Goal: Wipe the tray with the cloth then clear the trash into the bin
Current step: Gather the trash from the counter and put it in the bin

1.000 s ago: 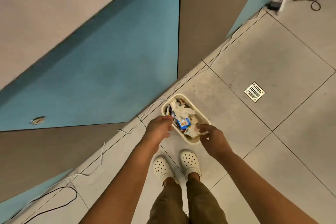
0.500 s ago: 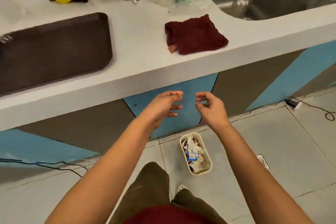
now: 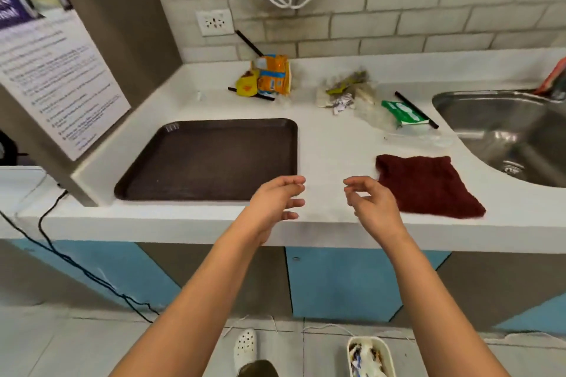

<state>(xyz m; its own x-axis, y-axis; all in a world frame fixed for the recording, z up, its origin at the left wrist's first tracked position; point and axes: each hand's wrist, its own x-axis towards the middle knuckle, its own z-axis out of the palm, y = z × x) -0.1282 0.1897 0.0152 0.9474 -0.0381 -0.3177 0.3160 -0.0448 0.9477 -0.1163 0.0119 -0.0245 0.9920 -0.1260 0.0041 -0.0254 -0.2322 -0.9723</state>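
A dark brown tray (image 3: 211, 159) lies bare on the white counter (image 3: 330, 144), left of centre. A dark red cloth (image 3: 425, 185) lies flat near the counter's front edge, to the right. Trash sits at the back: an orange wrapper (image 3: 272, 75) with a yellow scrap, a crumpled paper and plastic pile (image 3: 346, 95), a green packet (image 3: 402, 112) and black straws. My left hand (image 3: 275, 202) and my right hand (image 3: 372, 202) hover over the counter's front edge between tray and cloth, fingers loosely curled, holding nothing. The cream bin (image 3: 370, 356) stands on the floor, holding trash.
A steel sink (image 3: 502, 135) is set into the counter at the right. A printed notice board (image 3: 52, 70) leans at the left. A wall socket (image 3: 214, 21) and a white cable hang on the tiled wall. Dark cables run down at the left.
My view has risen from the floor bin to the counter. Both hands have lifted from the bin's rim to counter height, and they hold nothing.
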